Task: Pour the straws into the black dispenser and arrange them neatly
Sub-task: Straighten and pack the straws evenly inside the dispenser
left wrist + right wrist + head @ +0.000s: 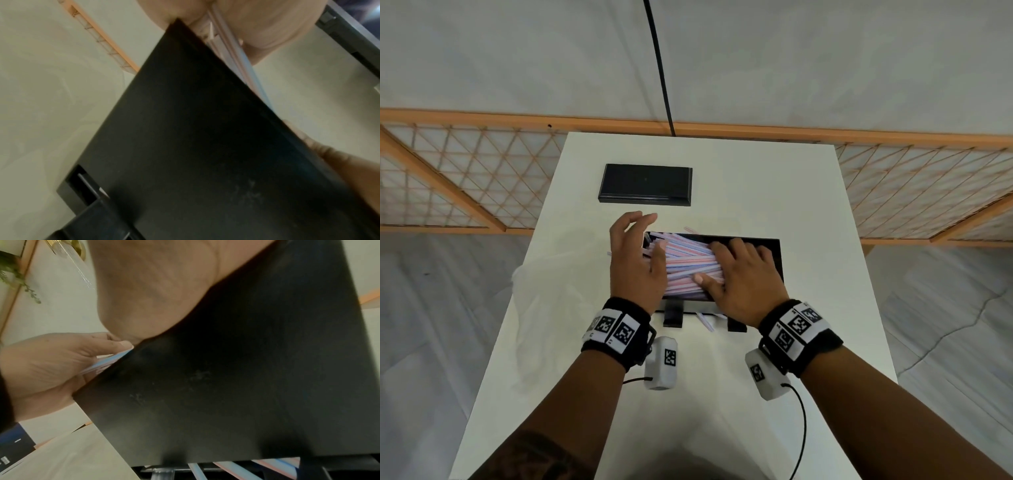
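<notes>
Head view, left hand [635, 260] grip wide, right hand [743, 281] flat, fingers spread on straws [688, 263] in dispenser [777, 253].

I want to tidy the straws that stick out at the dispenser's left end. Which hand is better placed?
Probably the left hand: it is at that end of the dispenser, beside the protruding straws. The right hand presses the pile flat.

The open top of the black dispenser [779, 260] is mostly blocked. The pile of straws [688, 265] fills it, the left hand [635, 263] covers its left end and the right hand [746, 284] lies flat on the right part. Bare tabletop [808, 205] lies wide to the right and beyond. The black lid [645, 185] sits at the far left part, with a gap between it and the dispenser. A few loose straws [705, 322] lie by the front feet.
</notes>
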